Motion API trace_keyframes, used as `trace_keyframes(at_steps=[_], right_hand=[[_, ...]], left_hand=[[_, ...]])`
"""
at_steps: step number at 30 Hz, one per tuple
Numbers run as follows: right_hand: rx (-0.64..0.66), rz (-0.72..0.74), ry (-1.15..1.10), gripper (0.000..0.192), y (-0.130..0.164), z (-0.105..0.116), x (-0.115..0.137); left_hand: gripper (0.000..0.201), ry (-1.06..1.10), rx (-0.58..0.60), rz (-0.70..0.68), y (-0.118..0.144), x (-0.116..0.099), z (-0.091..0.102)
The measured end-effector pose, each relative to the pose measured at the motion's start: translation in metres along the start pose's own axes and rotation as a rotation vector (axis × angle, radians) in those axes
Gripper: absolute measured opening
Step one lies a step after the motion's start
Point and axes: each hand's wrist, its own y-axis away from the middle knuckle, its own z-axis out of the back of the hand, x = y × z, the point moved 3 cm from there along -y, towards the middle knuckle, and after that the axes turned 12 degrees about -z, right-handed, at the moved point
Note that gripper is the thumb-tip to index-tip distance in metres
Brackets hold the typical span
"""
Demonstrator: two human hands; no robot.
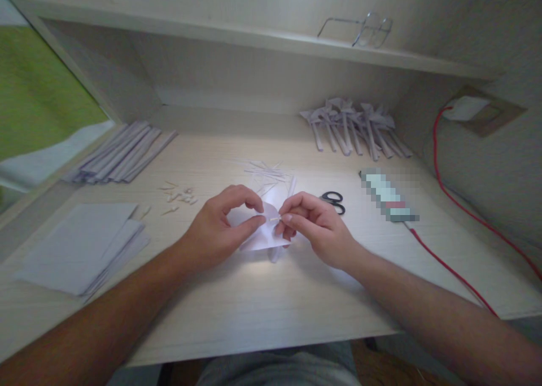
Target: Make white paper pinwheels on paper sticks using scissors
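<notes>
A white paper pinwheel (pixel 260 240) is between my hands over the desk, its folded blades partly covered by my fingers. Beneath it runs a rolled paper tube (pixel 275 255), which shows above and below the blades. My left hand (pixel 220 222) grips the pinwheel from the left, thumb and forefinger curled at its middle. A short, pale yellowish stick (pixel 274 219) shows at the centre, pinched by the thumb and forefinger of my right hand (pixel 317 225). Just behind lie several thin white strips (pixel 266 173). Black-handled scissors (pixel 336 202) rest beside my right hand, blades hidden.
Rolled paper tubes (pixel 122 154) and paper sheets (pixel 80 245) lie at left, near small pale pieces (pixel 182 197). Several tubes with folded paper heads (pixel 347 126) are at back right. A blurred phone (pixel 387 197) has a red cable (pixel 449 271). Glasses (pixel 372 30) rest on the shelf.
</notes>
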Motion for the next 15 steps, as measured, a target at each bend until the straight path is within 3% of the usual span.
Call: trace_keyframes(at_steps=[10,15], right_hand=[[-0.048,-0.025,-0.012,0.011,-0.0018,0.0,-0.0003],[-0.047,-0.039,-0.051,0.011,-0.0033,0.0007,-0.0014]], left_hand=[[0.016,-0.148,-0.066,-0.143,-0.001,-0.0079,0.0021],[0.016,-0.177,-0.036,-0.196,0.0006,-0.0102,0.001]])
